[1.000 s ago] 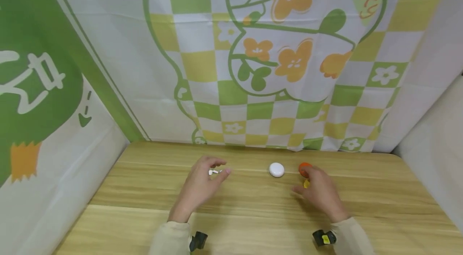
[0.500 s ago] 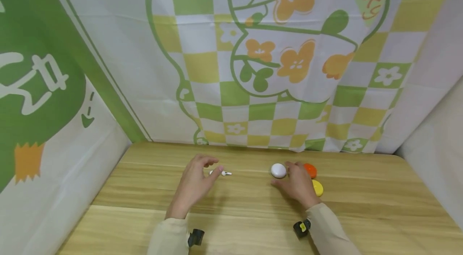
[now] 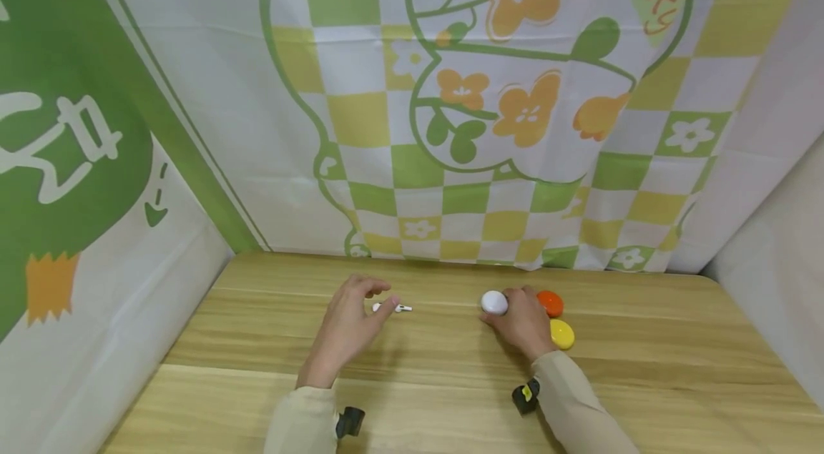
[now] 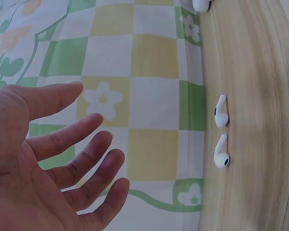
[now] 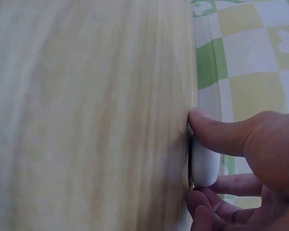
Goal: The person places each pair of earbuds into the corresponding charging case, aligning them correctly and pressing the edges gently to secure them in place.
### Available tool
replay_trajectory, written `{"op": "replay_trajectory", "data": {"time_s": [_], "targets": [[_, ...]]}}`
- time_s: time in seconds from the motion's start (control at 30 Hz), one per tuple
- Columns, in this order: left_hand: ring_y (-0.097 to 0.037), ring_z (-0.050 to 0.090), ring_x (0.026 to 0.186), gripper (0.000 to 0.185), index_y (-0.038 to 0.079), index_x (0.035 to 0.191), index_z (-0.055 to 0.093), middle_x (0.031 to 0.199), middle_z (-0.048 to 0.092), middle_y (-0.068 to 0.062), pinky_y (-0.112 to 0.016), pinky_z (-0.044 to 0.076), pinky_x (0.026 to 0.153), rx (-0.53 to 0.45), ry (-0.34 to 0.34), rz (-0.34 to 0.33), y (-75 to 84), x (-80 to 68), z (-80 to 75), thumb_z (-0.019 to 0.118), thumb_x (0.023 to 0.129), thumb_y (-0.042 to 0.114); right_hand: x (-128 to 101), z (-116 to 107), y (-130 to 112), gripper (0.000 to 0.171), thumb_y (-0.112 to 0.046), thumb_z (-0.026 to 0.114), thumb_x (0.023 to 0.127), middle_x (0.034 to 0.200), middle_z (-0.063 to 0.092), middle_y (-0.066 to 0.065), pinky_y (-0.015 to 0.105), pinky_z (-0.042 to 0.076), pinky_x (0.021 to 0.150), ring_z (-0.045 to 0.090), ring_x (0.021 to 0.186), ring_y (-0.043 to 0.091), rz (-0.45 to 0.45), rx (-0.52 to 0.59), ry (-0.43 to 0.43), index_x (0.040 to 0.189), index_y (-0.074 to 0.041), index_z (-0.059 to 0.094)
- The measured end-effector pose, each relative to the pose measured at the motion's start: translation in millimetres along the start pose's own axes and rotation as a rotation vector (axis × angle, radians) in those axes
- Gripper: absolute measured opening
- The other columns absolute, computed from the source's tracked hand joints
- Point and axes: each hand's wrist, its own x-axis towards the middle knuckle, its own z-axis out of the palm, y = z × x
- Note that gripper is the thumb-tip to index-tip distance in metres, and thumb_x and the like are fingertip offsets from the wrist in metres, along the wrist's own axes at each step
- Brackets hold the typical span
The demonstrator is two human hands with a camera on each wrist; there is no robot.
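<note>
My right hand point(image 3: 524, 323) pinches a smooth white round disc point(image 3: 493, 302) between thumb and fingers. In the right wrist view the thumb lies along one side of the white disc point(image 5: 205, 166) and fingertips reach its other edge, close against the tabletop. Over on the left, my left hand point(image 3: 350, 318) hovers with fingers spread and slightly bent, holding nothing. Two white wireless earbuds point(image 3: 402, 308) lie near its thumb, one partly hidden by it. The left wrist view has both earbuds point(image 4: 221, 154) lying side by side on the wood, beyond the left hand point(image 4: 62, 159).
An orange round disc point(image 3: 551, 303) and a yellow one point(image 3: 562, 334) lie just right of the right hand. The wooden table point(image 3: 438, 382) ends at a patterned cloth point(image 3: 450, 211) along the back, with more cloth at both sides.
My right hand has moved left from the orange and yellow discs to the white one and closed its fingers on it. The left hand has drawn back slightly to the left, uncovering an earbud.
</note>
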Motion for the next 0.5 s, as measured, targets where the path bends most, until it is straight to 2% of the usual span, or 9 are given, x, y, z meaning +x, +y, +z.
{"op": "replay_trajectory", "data": {"time_s": [0.13, 0.3, 0.5], "targets": [[-0.032, 0.059, 0.109, 0.030, 0.005, 0.119, 0.071, 0.115, 0.064, -0.011, -0.051, 0.050, 0.091, 0.000, -0.008, 0.004, 0.8, -0.1, 1.5, 0.073, 0.096, 0.023, -2, 0, 0, 0.044, -0.030, 0.091, 0.077, 0.094, 0.062, 0.015, 0.050, 0.051, 0.078, 0.059, 0.087, 0.030, -0.002, 0.025, -0.010, 0.102, 0.003, 0.075], [-0.032, 0.059, 0.109, 0.029, 0.004, 0.119, 0.071, 0.115, 0.064, -0.011, -0.050, 0.051, 0.090, -0.009, -0.020, 0.015, 3.5, -0.1, 2.8, 0.072, 0.096, 0.023, -10, -6, -7, 0.045, -0.026, 0.093, 0.074, 0.097, 0.065, 0.012, 0.047, 0.051, 0.078, 0.059, 0.089, 0.026, -0.067, 0.066, -0.011, 0.106, 0.000, 0.076], [-0.032, 0.060, 0.108, 0.028, 0.003, 0.118, 0.071, 0.114, 0.063, -0.011, -0.049, 0.052, 0.089, -0.040, -0.047, 0.056, 9.1, -2.3, 8.2, 0.072, 0.096, 0.022, -28, -22, -23, 0.046, -0.021, 0.095, 0.070, 0.097, 0.061, 0.009, 0.038, 0.048, 0.070, 0.057, 0.082, 0.020, -0.137, 0.134, -0.012, 0.110, -0.006, 0.077]]}}
